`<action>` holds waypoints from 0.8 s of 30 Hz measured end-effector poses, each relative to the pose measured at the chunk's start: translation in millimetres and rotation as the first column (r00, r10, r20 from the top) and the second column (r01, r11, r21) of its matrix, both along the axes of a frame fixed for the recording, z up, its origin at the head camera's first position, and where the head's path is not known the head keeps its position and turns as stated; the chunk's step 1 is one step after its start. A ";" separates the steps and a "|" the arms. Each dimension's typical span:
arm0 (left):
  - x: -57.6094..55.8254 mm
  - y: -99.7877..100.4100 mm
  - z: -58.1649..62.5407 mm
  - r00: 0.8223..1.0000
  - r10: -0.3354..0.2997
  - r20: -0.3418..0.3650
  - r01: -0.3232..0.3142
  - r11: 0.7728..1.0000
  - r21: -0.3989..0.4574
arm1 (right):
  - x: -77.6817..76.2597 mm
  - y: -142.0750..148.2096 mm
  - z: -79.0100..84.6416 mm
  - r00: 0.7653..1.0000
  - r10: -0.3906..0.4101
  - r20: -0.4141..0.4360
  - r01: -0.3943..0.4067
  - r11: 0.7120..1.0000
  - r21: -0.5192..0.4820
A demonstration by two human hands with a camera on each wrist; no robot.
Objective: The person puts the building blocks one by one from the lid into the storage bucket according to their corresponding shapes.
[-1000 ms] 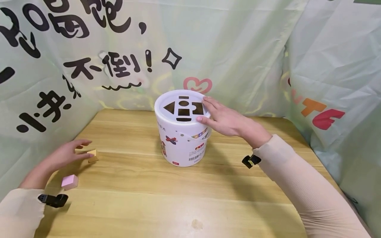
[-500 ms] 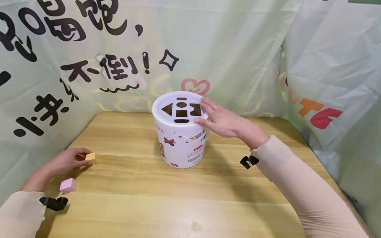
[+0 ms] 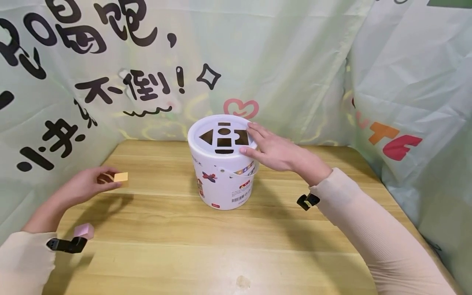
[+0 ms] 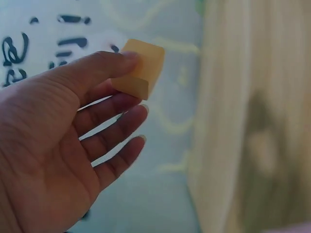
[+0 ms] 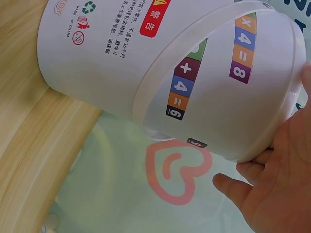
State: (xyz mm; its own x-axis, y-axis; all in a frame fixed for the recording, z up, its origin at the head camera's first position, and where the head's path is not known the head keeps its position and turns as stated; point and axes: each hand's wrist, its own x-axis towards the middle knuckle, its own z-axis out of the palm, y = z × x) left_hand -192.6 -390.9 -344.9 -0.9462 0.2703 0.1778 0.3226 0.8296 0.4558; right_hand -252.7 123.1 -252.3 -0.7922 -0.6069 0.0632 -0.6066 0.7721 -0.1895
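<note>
My left hand (image 3: 82,186) pinches a yellow wooden block (image 3: 121,178) between thumb and fingers, held above the table on the left. In the left wrist view the block (image 4: 150,56) sits at the thumb tip, while the other fingers extend below it. A pink block (image 3: 84,229) lies on the table, partly behind the left wrist's black strap camera. My right hand (image 3: 278,152) rests on the right rim of a white bucket (image 3: 206,192), fingers fairly straight. The bucket's lid (image 3: 200,127) has several shaped holes, among them a triangle, a circle and a square.
The bucket stands upright on the wooden table (image 3: 177,254), its white handle (image 3: 245,174) hanging down on the front right side. Printed cloth curtains (image 3: 287,73) enclose the table at the back and both sides.
The left hand closed its fingers on the yellow block, then lifted it off the table, up and slightly to the right. The right hand stays on the bucket's rim.
</note>
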 end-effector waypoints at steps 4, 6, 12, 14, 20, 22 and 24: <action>-0.7 17.2 21.4 0.999 -0.004 -0.037 0.005 1.000 0.023 | 0.1 1.2 -0.5 1.000 0.007 0.001 -0.007 1.000 0.003; -0.4 25.7 31.0 0.999 0.003 -0.048 -0.001 1.000 0.031 | -0.1 1.3 -0.5 1.000 0.007 0.001 -0.007 1.000 0.002; -0.8 50.7 55.3 0.997 -0.009 -0.073 0.015 0.997 0.077 | -0.5 0.6 0.2 1.000 -0.006 0.003 0.006 1.000 0.003; -1.1 59.8 63.1 0.996 -0.018 -0.085 0.026 0.995 0.092 | -0.6 0.3 0.4 1.000 -0.006 0.003 0.006 1.000 0.001; -6.0 88.2 85.1 0.998 -0.009 -0.068 0.016 0.994 0.109 | 0.0 -0.2 0.8 1.000 -0.004 0.002 0.004 1.000 -0.001; -8.2 98.1 91.7 0.998 -0.009 -0.062 0.016 0.993 0.119 | 0.2 0.0 0.4 1.000 -0.001 0.001 0.001 1.000 -0.003; -10.6 108.3 98.3 0.998 -0.024 -0.065 0.032 0.991 0.132 | 0.1 0.5 0.1 1.000 -0.001 0.001 0.001 1.000 -0.005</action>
